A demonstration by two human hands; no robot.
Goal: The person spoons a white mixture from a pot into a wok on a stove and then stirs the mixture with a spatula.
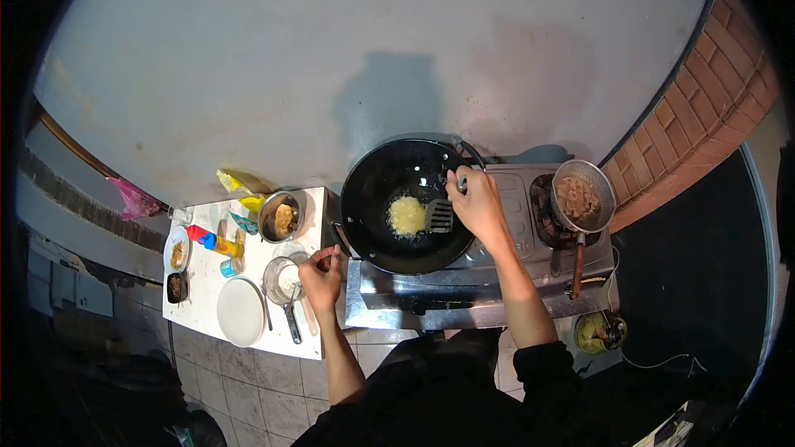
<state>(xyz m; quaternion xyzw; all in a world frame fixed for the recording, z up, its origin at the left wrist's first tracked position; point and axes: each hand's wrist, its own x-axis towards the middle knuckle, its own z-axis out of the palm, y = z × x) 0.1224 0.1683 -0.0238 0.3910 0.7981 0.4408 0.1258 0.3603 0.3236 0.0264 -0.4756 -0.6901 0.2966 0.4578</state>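
A black wok [377, 240] sits on the stove, with a round yellowish piece of food [407, 216] in bubbling oil. My right hand [475, 203] is closed round the handle of a black slotted spatula [439, 216], whose blade lies at the food's right edge. My left hand [321, 275] is beside the wok's lower left, near a small pan [278, 271] holding something white. Its fingers are bent together, and what they hold, if anything, is too small to make out.
A pan [609, 199] with brown food stands on the right burner, its handle toward me. On the white table [310, 349] are a plate [241, 312], a metal bowl [267, 228], squeeze bottles [219, 244] and small dishes. A wall rises behind.
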